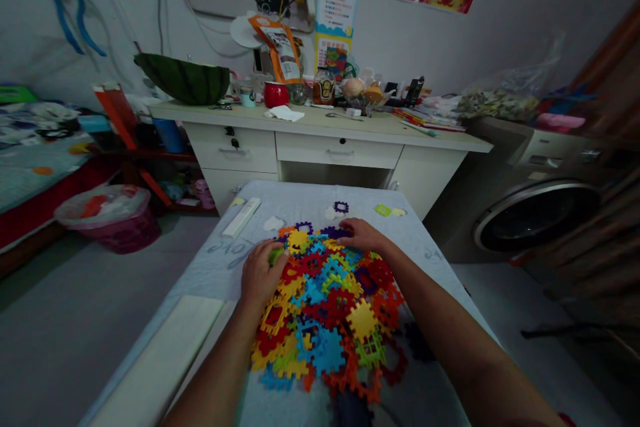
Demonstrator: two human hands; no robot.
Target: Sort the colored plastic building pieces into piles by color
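Note:
A heap of interlocking plastic pieces (333,297) in red, yellow, blue, green, orange and purple lies on the cloth-covered table. My left hand (261,275) is at the heap's far left side, its thumb and fingers closed around a green interlocking piece (275,255). At the far right side, my right hand (364,237) has its fingers bent over a dark purple interlocking piece (332,233); the grip is partly hidden. Beyond the heap are a loose purple square frame (341,207) and a lime-green piece (383,210).
A white strip (242,217) lies at the table's far left, and a long white board (165,360) at its near left. Behind stands a white desk (320,140) holding a watermelon half (185,79). A washing machine (530,187) is on the right, a pink basket (113,223) on the left.

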